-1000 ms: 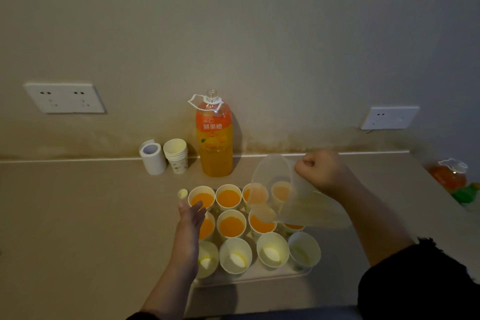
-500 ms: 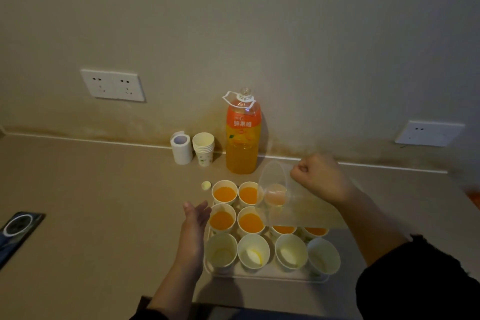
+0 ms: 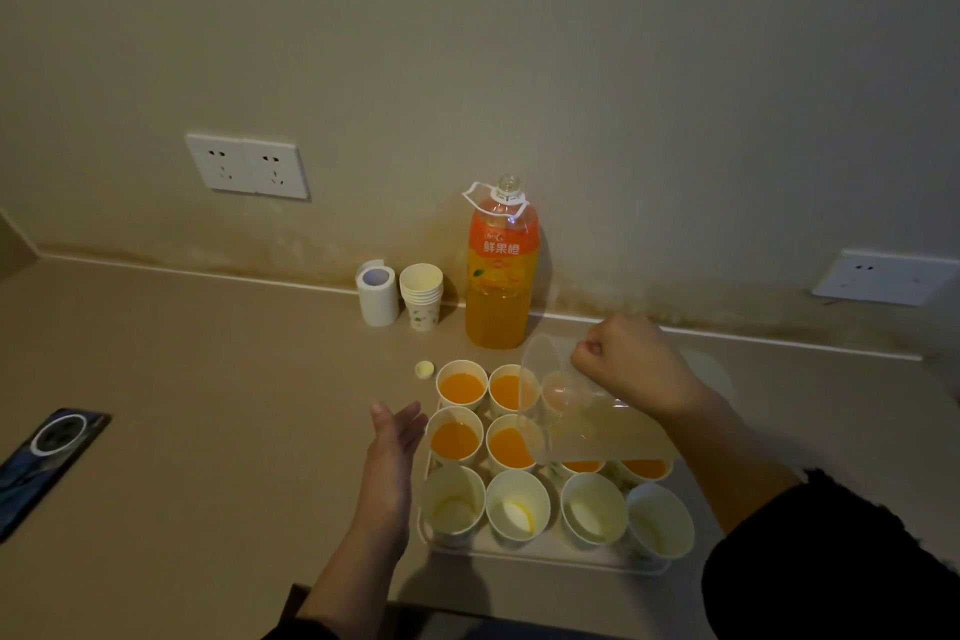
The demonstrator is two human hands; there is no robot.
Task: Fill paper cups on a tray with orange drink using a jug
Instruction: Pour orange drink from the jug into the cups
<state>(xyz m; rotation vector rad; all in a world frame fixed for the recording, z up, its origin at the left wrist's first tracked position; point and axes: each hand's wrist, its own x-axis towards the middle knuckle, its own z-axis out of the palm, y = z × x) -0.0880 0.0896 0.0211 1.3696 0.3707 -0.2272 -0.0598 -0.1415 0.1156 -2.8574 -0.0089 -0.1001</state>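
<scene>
right hand (image 3: 631, 372) grip holds tilted jug (image 3: 608, 437) over cups (image 3: 457, 439); left hand (image 3: 392, 444) wide beside tray (image 3: 545, 561) edge.

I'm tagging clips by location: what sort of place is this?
Probably a home or office counter used for serving drinks: a beige countertop against a plain wall with sockets, an orange drink bottle, and a stack of paper cups.

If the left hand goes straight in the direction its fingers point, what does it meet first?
Probably the small yellow cap lying on the counter, just ahead of the fingertips. The left hand may pass above it, since its height is unclear.
</scene>
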